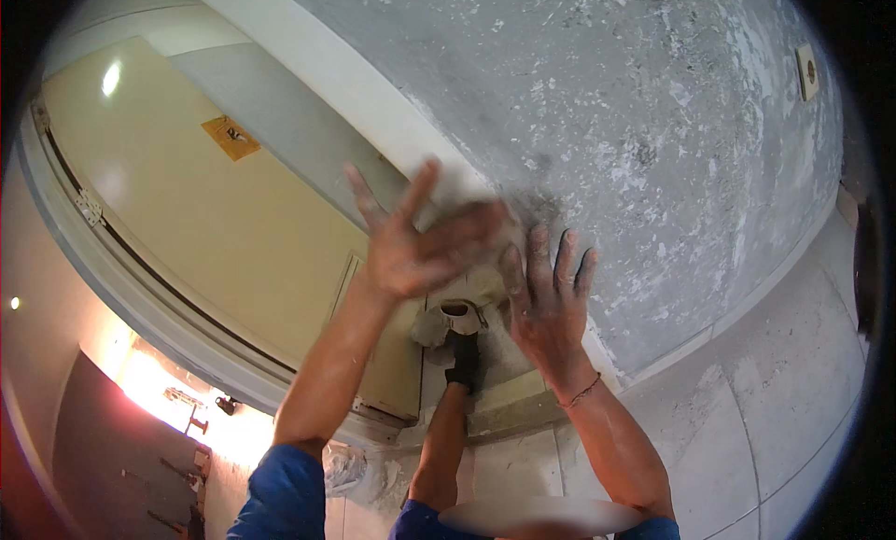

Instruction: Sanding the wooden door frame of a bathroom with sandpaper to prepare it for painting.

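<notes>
My left hand is raised in the middle, before the cream door and the edge of the grey wall. Its fingers are apart, some smeared by motion, and it holds nothing. To its right, my right hand is held up with the back showing and fingers spread. Grey dust coats those fingers; a thin bracelet is on the wrist. Whether either hand touches the mottled grey wall I cannot tell. Below and between them is a pale object with a dark round opening. A black-covered foot or hand reaches up to it; I cannot tell which.
The cream door with an orange sticker lies to the left. A white strip edges the wall, and a switch or socket plate sits at far right. Pale floor tiles and crumpled clear plastic lie lower down.
</notes>
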`<act>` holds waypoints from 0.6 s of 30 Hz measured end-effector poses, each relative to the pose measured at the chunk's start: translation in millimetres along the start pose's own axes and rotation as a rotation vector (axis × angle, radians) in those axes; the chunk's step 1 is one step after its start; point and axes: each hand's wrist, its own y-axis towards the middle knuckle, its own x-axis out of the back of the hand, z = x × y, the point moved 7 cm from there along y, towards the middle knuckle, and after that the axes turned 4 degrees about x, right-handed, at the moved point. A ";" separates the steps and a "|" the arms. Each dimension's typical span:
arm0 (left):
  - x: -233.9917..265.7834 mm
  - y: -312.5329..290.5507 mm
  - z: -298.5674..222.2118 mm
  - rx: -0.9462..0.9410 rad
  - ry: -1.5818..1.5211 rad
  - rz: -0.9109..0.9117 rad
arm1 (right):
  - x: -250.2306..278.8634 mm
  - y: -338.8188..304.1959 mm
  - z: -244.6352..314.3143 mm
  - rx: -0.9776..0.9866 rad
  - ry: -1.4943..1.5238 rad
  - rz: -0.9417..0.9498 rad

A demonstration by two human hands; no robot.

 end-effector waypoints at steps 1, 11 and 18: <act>1.6 3.6 15.0 0.073 0.015 0.029 | 0.4 0.2 -2.1 0.020 -0.045 -0.016; -10.5 -17.4 -2.8 0.196 -0.031 0.230 | -0.6 -7.3 -16.7 -0.101 0.015 -0.126; 8.2 -25.0 -53.3 0.290 -0.244 0.021 | 2.9 -8.4 -17.0 -0.102 0.030 -0.148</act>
